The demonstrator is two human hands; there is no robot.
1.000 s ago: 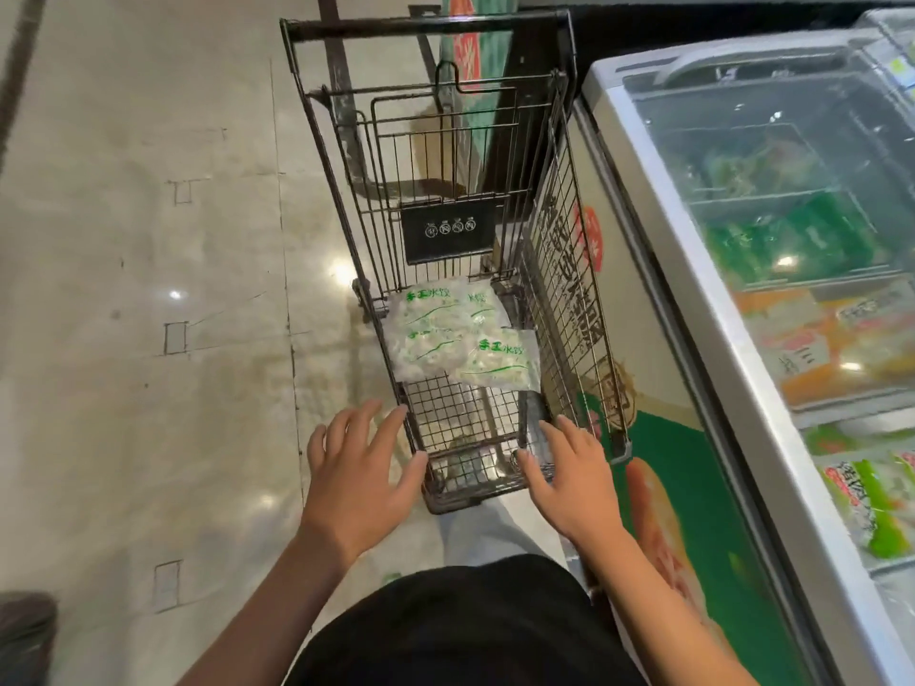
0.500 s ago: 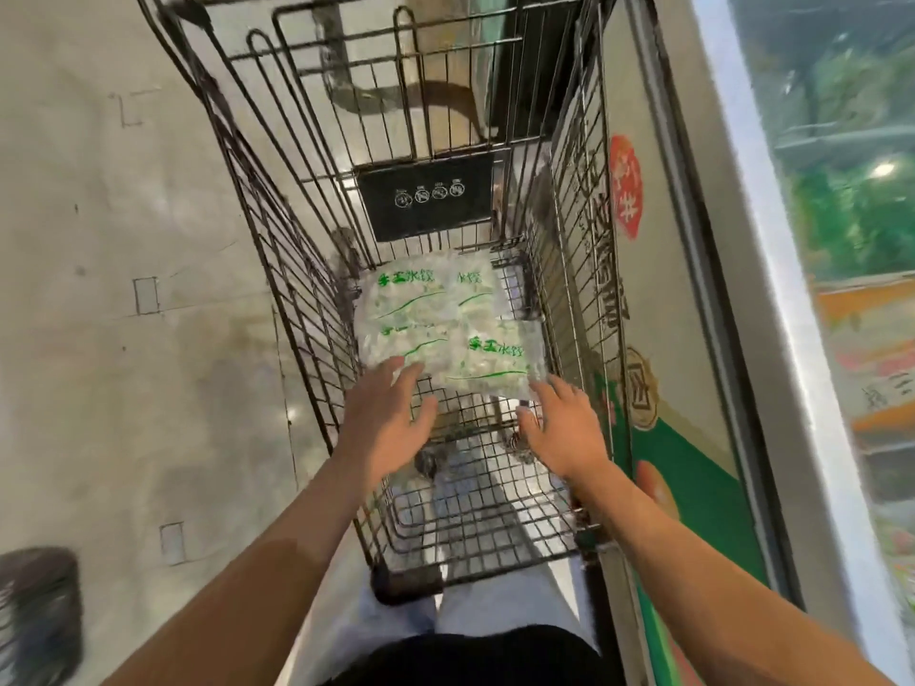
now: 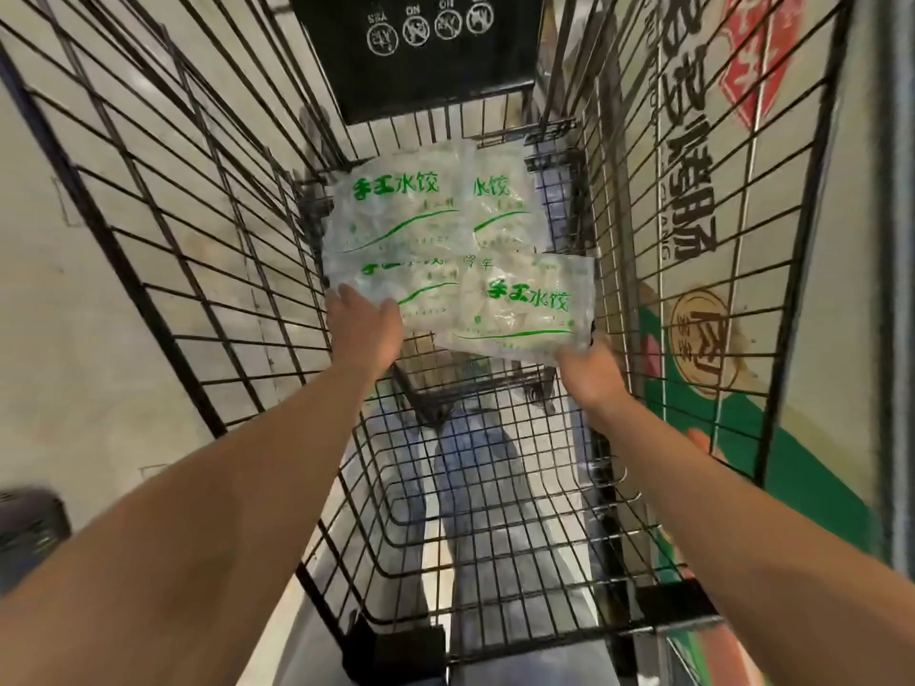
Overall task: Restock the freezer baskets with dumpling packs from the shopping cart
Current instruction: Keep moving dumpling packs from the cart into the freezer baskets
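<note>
Several clear dumpling packs point(image 3: 426, 215) with green print lie at the far end of the black wire shopping cart point(image 3: 208, 230). My left hand point(image 3: 364, 329) reaches in and lies on the near left edge of the lower pack point(image 3: 421, 294); whether its fingers curl round the edge I cannot tell. My right hand point(image 3: 586, 368) grips the near right corner of the front pack point(image 3: 525, 309), fingers beneath it and thumb at its edge. That pack sits tilted on top of the others.
The cart's side walls rise close on both sides of my arms. A black warning sign point(image 3: 421, 47) hangs on the cart's far wall. The freezer's printed side panel point(image 3: 817, 339) stands right of the cart. A dark object point(image 3: 29, 532) sits on the floor at left.
I leaned further into the cart. Both hands moved from the cart's near end forward to the packs, and my right hand took hold of the front pack's corner.
</note>
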